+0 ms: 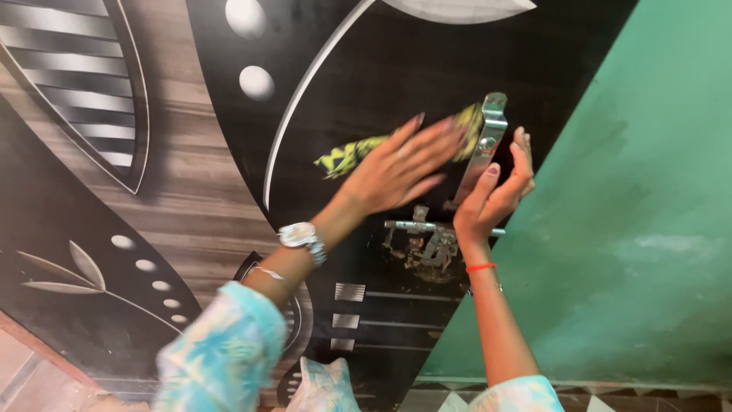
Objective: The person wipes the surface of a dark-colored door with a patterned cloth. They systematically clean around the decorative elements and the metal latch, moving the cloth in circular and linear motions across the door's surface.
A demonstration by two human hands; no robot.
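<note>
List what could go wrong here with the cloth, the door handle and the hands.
1. The left hand presses a yellow-green cloth flat against the dark door; loosely held, it might slip and drop.
2. The right hand cups the metal handle near the door's edge, so fingers could get pinched if the door swings toward the green wall.
3. The sliding bolt below might snag the cloth.

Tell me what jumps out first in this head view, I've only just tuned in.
Centre frame, the left hand presses a yellow-and-black patterned cloth flat against a dark decorated door. Just right of it, the right hand cups the door's shiny metal pull handle, with a metal sliding latch below. A green wall fills the right side.
</note>
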